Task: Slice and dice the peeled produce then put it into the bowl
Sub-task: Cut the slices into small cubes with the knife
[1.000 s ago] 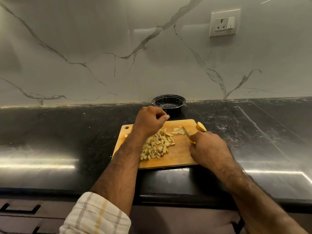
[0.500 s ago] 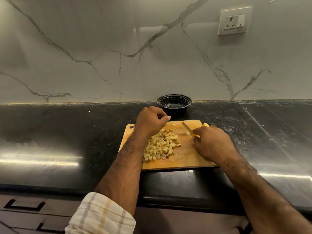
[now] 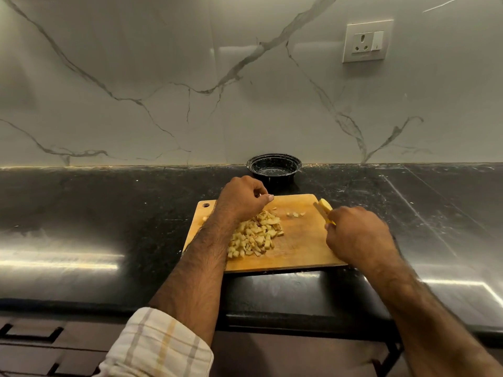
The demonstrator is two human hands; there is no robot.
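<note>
A heap of pale yellow diced produce [image 3: 255, 236] lies on the left-centre part of a wooden cutting board [image 3: 299, 251], with a few stray bits [image 3: 295, 214] lying apart toward the far edge. An uncut yellow piece [image 3: 325, 205] sits at the board's far right corner, just beside the knife. The left hand [image 3: 242, 198] is above the far edge of the heap, its fingers curled in with the thumb tip against the forefinger; whether anything is pinched between them cannot be told. Its forearm crosses the left side of the board, and a checked sleeve [image 3: 160, 346] is rolled up near the elbow. The right hand [image 3: 356, 235] is closed round a yellow-handled knife [image 3: 324, 213], whose blade points away toward the far right corner of the board; the hand is somewhat blurred. A black bowl [image 3: 274, 167] stands beyond the board against the wall, apart from the board's far edge, and no pieces are visible inside it. The board rests on a glossy black countertop [image 3: 109, 213], backed by a white marble-veined wall [image 3: 163, 77] carrying a socket plate [image 3: 367, 40] at upper right. Dark drawer fronts [image 3: 32, 346] show below the counter edge.
</note>
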